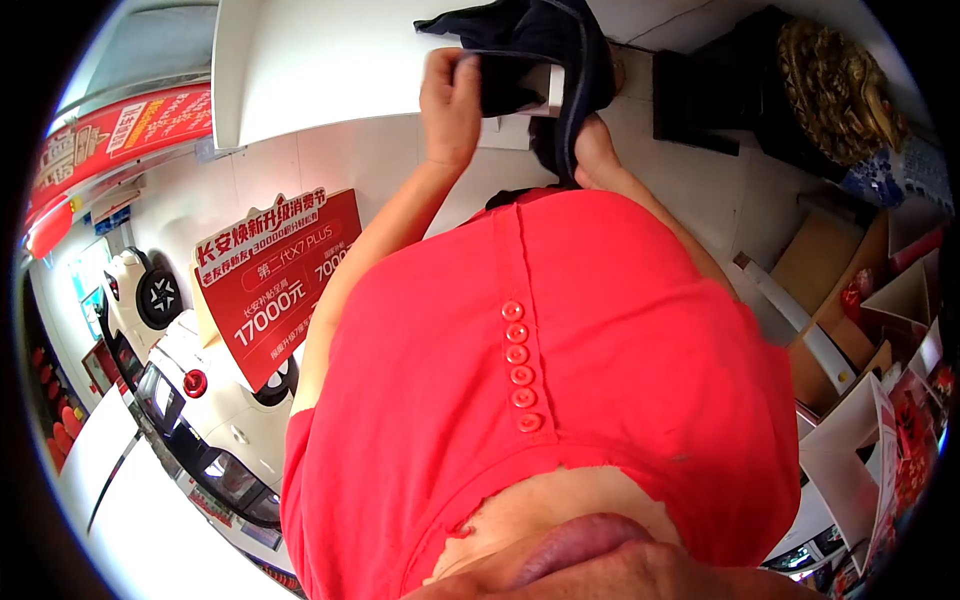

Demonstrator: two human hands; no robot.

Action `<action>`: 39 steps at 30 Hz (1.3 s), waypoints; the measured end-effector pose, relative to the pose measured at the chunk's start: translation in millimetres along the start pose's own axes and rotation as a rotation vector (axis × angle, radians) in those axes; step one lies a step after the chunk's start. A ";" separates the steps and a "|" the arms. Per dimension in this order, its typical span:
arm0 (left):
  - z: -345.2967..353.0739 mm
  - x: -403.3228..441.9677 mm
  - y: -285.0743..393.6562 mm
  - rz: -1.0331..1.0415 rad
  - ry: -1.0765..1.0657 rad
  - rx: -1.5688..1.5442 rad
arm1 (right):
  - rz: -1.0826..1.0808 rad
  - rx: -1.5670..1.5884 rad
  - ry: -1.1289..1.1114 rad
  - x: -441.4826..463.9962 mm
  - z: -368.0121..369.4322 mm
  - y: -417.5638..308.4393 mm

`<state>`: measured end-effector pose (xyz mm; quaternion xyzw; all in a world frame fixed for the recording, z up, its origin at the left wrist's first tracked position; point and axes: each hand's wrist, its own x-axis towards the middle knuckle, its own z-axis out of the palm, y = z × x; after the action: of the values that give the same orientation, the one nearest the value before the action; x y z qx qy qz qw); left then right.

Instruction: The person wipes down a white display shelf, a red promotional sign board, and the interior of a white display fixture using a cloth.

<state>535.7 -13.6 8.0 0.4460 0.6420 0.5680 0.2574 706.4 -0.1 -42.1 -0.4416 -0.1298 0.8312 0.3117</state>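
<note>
Dark navy cloth [588,70] with a seamed edge hangs between my two hands at the top of the head view; its kind is unclear. My left hand [450,105] is closed on the cloth's left edge, thumb up. Lower right, my right hand [596,152] grips the band of cloth, its fingers partly hidden behind it. A pale block-like edge [555,90] shows through the gap in the cloth; I cannot tell what it belongs to. Part of the cloth lies over a white table [320,70].
Left stand a red promotional sign [275,290] and a white car [235,410]. A black box-like piece [695,105] and a golden ornament [835,90] are upper right. Open cardboard boxes [850,290] crowd the right side. A tiled floor [385,150] lies below the table.
</note>
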 end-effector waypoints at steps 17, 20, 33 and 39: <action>-76.3 104.6 48.8 0.106 0.552 0.119 | -1.279 -1.035 -0.885 -163.8 77.0 -189.5; -29.2 77.3 17.8 -0.176 0.535 -0.064 | -1.211 -1.009 -1.220 -159.8 76.7 -216.8; 3.2 47.3 -36.6 -0.237 0.419 0.288 | -0.966 -0.898 -1.652 -92.2 78.1 -272.8; 7.1 42.3 -27.8 -0.230 0.384 0.374 | -0.914 -0.911 -1.707 -66.9 75.0 -287.9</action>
<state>514.0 27.7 -12.8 0.2941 0.8190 0.4809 0.1072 789.3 184.3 186.2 0.3016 -0.7565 0.5428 0.2055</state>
